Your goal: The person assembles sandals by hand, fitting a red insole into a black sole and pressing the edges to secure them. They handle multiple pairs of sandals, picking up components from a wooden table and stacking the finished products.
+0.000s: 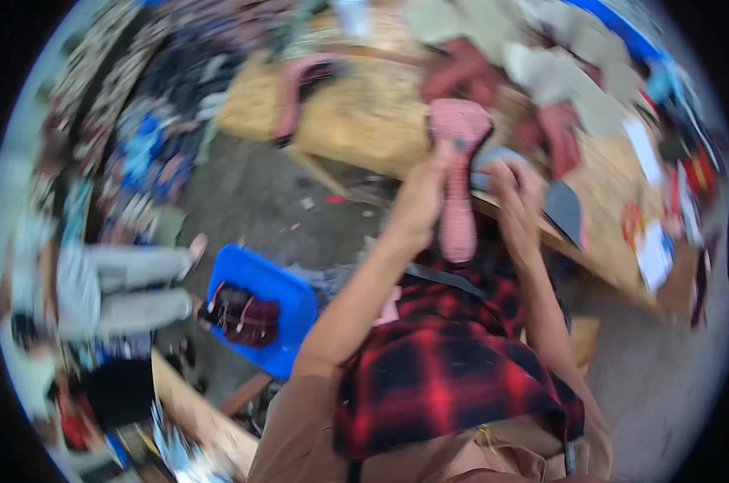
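In front of my chest, my left hand [421, 197] grips a long pink piece with a dark edge [459, 193]. Shaped like a shoe insole, it is wide at the far end and narrow in the middle, with my thumb pressed on its upper side. Just to its right, my right hand [516, 189] is closed, fingers curled. A grey-blue rounded piece [496, 156] shows beside those fingers; blur hides whether they hold it. Another grey sole-shaped piece [564, 212] lies at the table edge, right of my right hand.
The wooden table [356, 105] carries a curved pink-and-dark piece [290, 101], maroon pieces [559, 133] and pale flat pieces [542, 72]. On the left, a blue plastic stool or tub [288, 282] bears a dark red bundle [248, 314]. A person in light trousers [135, 282] is beyond it.
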A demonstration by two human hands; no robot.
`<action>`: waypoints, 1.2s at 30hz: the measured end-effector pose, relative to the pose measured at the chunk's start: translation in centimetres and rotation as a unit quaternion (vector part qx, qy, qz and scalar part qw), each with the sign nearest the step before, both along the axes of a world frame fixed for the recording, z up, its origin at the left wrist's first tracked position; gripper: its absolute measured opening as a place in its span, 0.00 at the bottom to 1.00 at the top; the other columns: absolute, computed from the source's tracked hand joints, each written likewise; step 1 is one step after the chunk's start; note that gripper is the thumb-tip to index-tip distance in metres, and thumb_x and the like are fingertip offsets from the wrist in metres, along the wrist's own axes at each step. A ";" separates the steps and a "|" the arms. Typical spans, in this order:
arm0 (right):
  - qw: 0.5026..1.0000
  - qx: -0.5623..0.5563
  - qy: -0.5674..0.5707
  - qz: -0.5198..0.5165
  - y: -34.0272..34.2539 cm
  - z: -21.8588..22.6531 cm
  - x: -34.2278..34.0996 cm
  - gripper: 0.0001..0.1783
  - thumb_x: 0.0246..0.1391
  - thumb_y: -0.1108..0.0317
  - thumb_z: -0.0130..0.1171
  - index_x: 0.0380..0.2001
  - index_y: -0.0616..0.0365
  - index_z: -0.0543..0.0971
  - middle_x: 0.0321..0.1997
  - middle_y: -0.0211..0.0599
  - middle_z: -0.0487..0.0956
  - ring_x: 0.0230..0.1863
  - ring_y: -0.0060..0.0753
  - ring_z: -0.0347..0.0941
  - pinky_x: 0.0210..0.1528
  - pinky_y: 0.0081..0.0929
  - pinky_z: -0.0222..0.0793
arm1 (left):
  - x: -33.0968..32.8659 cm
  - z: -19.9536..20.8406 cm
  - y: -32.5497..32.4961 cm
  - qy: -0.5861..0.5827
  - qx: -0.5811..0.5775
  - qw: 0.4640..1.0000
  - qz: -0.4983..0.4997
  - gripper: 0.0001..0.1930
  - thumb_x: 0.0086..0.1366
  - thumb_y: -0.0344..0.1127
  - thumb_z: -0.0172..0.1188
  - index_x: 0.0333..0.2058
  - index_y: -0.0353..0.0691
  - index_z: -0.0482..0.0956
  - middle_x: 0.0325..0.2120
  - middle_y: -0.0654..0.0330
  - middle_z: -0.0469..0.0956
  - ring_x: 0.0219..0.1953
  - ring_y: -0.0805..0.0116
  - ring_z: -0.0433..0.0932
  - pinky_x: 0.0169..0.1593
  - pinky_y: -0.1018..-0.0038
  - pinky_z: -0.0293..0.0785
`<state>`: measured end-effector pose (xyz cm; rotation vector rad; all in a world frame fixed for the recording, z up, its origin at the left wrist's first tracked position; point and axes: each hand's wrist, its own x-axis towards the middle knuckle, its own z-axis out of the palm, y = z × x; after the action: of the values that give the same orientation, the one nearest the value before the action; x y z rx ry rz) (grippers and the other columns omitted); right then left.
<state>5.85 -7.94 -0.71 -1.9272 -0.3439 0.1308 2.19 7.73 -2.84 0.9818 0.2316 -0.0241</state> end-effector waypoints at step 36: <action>0.934 -0.176 -0.238 0.199 -8.3 -7.9 9.3 0.13 0.49 0.71 0.62 0.39 0.62 0.76 0.40 0.41 0.75 0.45 0.45 0.73 0.49 0.37 0.69 | -1.3 -1.9 -3.8 -0.305 0.568 0.692 -0.324 0.15 0.52 0.35 0.69 0.40 0.41 0.81 0.49 0.50 0.76 0.53 0.54 0.73 0.55 0.60 0.68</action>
<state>15.15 -16.24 -8.58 -2.2091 -1.1025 -0.0160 0.91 3.95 -4.77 2.2138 -0.8624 -0.2173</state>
